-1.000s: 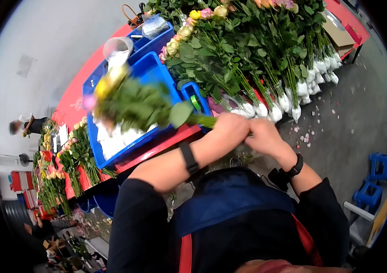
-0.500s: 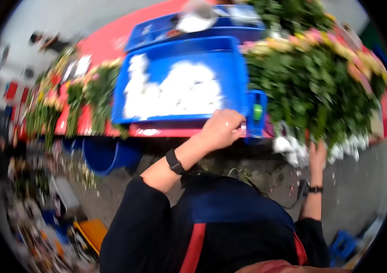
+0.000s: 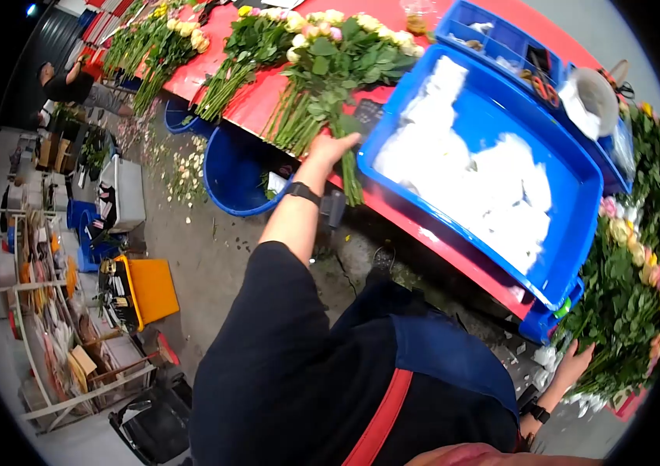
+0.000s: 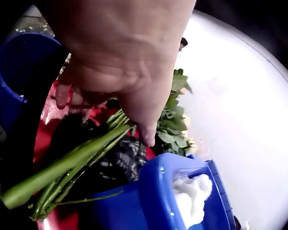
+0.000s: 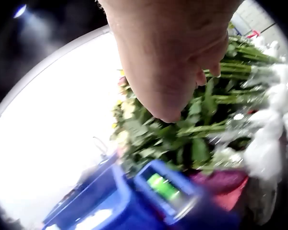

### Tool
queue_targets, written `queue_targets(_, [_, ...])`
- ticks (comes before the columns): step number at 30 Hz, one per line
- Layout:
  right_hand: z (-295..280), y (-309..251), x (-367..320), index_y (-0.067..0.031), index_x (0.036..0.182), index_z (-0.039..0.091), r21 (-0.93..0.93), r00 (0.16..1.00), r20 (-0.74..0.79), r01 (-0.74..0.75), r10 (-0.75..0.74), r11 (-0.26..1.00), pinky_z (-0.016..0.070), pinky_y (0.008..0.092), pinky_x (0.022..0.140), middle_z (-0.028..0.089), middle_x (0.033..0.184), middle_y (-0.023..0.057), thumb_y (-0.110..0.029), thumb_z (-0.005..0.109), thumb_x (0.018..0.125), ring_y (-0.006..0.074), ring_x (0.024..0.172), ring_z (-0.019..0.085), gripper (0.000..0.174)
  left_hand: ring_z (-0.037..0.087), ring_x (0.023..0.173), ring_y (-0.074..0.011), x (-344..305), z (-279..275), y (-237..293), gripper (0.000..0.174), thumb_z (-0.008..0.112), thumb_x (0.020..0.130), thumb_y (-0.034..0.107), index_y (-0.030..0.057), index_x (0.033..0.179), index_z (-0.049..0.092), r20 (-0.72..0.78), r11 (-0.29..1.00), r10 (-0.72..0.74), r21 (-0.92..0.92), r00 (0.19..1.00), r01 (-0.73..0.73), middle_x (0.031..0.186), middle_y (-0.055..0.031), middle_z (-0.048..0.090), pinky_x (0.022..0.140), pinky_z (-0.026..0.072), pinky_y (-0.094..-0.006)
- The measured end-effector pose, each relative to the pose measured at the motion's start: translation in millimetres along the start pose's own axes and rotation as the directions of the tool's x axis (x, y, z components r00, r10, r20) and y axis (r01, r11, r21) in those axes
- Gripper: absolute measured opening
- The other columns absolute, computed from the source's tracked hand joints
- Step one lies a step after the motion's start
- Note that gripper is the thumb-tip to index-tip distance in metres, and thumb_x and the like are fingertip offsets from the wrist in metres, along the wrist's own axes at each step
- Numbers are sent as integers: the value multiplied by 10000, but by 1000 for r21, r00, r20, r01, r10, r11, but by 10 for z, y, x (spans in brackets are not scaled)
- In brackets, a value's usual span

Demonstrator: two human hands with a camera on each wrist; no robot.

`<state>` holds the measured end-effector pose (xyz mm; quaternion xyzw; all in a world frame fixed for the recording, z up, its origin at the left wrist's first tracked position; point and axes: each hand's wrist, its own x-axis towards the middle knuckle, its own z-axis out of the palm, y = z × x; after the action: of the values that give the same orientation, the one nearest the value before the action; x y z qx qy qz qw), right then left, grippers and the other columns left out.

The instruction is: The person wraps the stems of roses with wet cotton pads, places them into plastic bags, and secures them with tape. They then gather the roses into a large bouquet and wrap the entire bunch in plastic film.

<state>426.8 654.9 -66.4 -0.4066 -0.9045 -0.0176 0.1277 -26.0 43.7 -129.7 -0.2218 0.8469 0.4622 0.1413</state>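
Note:
My left hand (image 3: 328, 153) reaches over the green stems of a rose bunch (image 3: 345, 58) lying left of the blue tray. Its thumb is spread from the fingers in the left wrist view, with thick stems (image 4: 62, 167) passing just beneath the thumb and fingertips. A dark patterned item (image 4: 122, 160) lies under those stems. On the other side, my right hand (image 3: 572, 366) hovers by the wrapped roses (image 3: 617, 311), its fingers loose and holding nothing. White padded stem ends (image 5: 269, 124) line the table's edge beside it.
The blue tray (image 3: 493, 252) contains white cotton-like material. Small blue bins (image 3: 501, 46) stand behind it, and a green tape roll (image 5: 164, 187) sits in a blue holder at its side. A blue bucket (image 3: 229, 175) stands below the red table (image 3: 252, 101); another person (image 3: 74, 85) is far left.
Earlier both hands held a rose bunch; it then went down among the wrapped roses with my right hand at its stems. My left hand has since moved left to other stems as the view turned left.

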Motion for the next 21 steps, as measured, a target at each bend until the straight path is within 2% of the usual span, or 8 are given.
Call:
queue_targets(5, [-145, -2203, -88, 34, 1287, 507, 399, 925, 41, 331, -377, 855, 388, 377, 1010, 554, 1262, 196, -108, 619, 895, 319, 1178, 521, 431, 619, 789, -183, 505, 66, -546, 238, 755, 762, 111, 24, 955, 646, 72, 933, 29, -360, 997, -1, 888, -51, 652, 725, 505, -333])
queue_targets(9, [-281, -3718, -357, 11, 1202, 568, 690, 723, 155, 408, -674, 597, 443, 360, 945, 598, 1193, 174, -101, 674, 846, 298, 1117, 567, 388, 609, 654, -218, 126, -286, -50, 109, 610, 856, 143, 48, 910, 614, 433, 683, -126, -614, 892, 395, 764, -73, 614, 589, 513, -383])
queue_targets(12, [-382, -4673, -590, 38, 1110, 599, 883, 432, 289, 225, -854, 413, 486, 333, 831, 652, 1022, 169, -208, 698, 852, 265, 939, 632, 371, 563, 564, -174, 256, -312, -42, 114, 688, 834, 169, 79, 853, 619, 528, 658, -66, -615, 846, 435, 660, -29, 569, 519, 475, -330])
queue_targets(14, [-244, -5135, -769, 46, 1088, 599, 915, 281, 398, -56, -873, 399, 491, 311, 778, 653, 969, 146, -345, 718, 840, 200, 877, 627, 479, 506, 516, -149, 84, -278, 150, 126, 709, 829, 152, 93, 821, 598, 388, 686, -32, -662, 921, 302, 643, -5, 546, 480, 429, -310])
queue_targets(16, [32, -5463, -982, 74, 1048, 570, 902, 312, 431, -151, -847, 404, 491, 335, 746, 643, 901, 144, -444, 750, 789, 187, 822, 609, 607, 505, 519, -148, -44, -202, 234, 139, 703, 837, 152, 88, 838, 580, 332, 615, 94, -761, 939, 207, 637, -9, 536, 481, 425, -302])
queue_targets(17, [121, -5592, -994, 72, 1011, 554, 867, 197, 498, -102, -844, 488, 500, 349, 762, 638, 902, 150, -439, 749, 788, 196, 849, 619, 591, 498, 515, -141, -159, -171, 313, 143, 693, 852, 162, 90, 854, 570, 310, 584, 121, -791, 943, 185, 644, -8, 533, 484, 424, -297])
queue_targets(20, [-167, -5621, -1114, 51, 934, 547, 777, 128, 598, -334, -791, 533, 492, 313, 606, 632, 754, 85, -368, 723, 816, 179, 660, 617, 470, 532, 547, -140, -506, -105, 373, 185, 658, 897, 222, 87, 922, 533, 245, 479, 238, -872, 940, 106, 694, -17, 549, 527, 460, -291])
queue_targets(21, [-129, -5561, -1180, 36, 906, 556, 769, 205, 616, -365, -761, 524, 457, 309, 536, 610, 686, 63, -304, 690, 839, 153, 570, 580, 372, 557, 569, -148, -611, -147, 364, 211, 658, 900, 249, 79, 931, 536, 217, 504, 284, -863, 934, 47, 711, -30, 571, 541, 479, -297])
